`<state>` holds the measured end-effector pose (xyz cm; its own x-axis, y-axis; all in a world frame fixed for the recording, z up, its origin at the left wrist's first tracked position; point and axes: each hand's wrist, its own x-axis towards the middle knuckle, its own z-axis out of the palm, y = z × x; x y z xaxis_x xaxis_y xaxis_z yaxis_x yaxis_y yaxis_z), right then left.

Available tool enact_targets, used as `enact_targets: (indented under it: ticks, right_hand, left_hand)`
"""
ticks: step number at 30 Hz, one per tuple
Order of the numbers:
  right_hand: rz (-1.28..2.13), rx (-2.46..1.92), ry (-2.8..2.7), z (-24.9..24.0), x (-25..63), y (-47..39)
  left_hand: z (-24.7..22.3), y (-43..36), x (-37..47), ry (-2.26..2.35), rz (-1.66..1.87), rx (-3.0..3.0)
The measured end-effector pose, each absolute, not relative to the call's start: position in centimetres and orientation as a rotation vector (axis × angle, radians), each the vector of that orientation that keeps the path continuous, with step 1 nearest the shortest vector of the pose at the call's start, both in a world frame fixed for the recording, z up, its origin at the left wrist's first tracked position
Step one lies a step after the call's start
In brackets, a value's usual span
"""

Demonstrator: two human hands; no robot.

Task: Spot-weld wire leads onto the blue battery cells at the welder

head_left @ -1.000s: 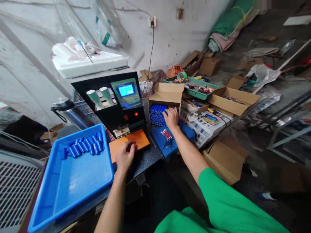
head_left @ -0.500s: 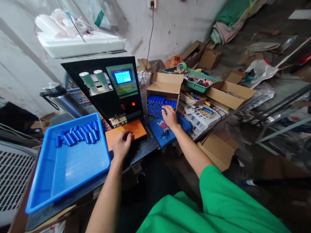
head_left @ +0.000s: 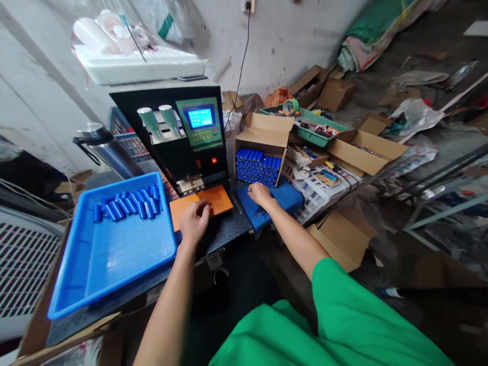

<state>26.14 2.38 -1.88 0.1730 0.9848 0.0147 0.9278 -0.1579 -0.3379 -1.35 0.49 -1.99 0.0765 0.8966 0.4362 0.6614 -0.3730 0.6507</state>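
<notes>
My left hand rests at the front edge of an orange plate below the spot welder. Its fingers are curled together, and whatever they hold is hidden. On a blue pad, my right hand covers most of a small bundle of thin wire leads; its fingers are bent in, with the tips out of sight. Just behind it, blue cylindrical battery cells lie stacked in an open cardboard box. More blue cells lie in a blue plastic tray on my left.
A steel flask stands behind the tray. White foam lies on top of the welder. A green tray with parts and tape, an open carton and a white plastic basket are to the right.
My right hand has moved from the cells in the box down to the wire leads on the blue pad. My left hand stays at the orange plate. The view has shifted slightly.
</notes>
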Motion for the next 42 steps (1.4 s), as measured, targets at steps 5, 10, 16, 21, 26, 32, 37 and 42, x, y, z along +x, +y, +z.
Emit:
enact_targets:
  ticks: [5,10,16,21,26,32,37,42]
  right_hand:
    - [0.356,-2.188,-1.775,-2.2,26.2,2.9]
    - [0.476,-1.965,-1.448,-3.2,27.5,3.6]
    - [0.797,-1.407,-0.91,-3.1,29.1,3.9]
    - [0.903,-1.122,-0.641,-2.4,29.1,3.9]
    - [0.784,-1.135,-0.651,-2.4,28.7,3.7]
    - [0.655,-1.365,-0.843,-2.3,29.4,2.8]
    - [0.439,-1.518,-0.889,-1.8,30.3,1.9]
    - [0.642,-1.1,-0.675,0.0,29.1,1.5]
  left_hand:
    - [-2.2,0.5,-1.3,1.569,1.172,2.066]
    - [-2.3,0.5,-1.2,1.574,1.172,2.08]
    - [-2.2,0.6,-1.2,1.582,1.174,2.069]
    - [-2.2,0.7,-1.2,1.555,1.178,2.06]
    - [-2.3,0.9,-1.4,1.539,1.168,2.014]
    - [-2.4,1.1,-1.6,1.518,1.14,1.99]
    - [-2.1,1.0,-1.5,1.498,1.137,1.983]
    - [-2.2,1.2,-1.6,1.509,1.131,1.986]
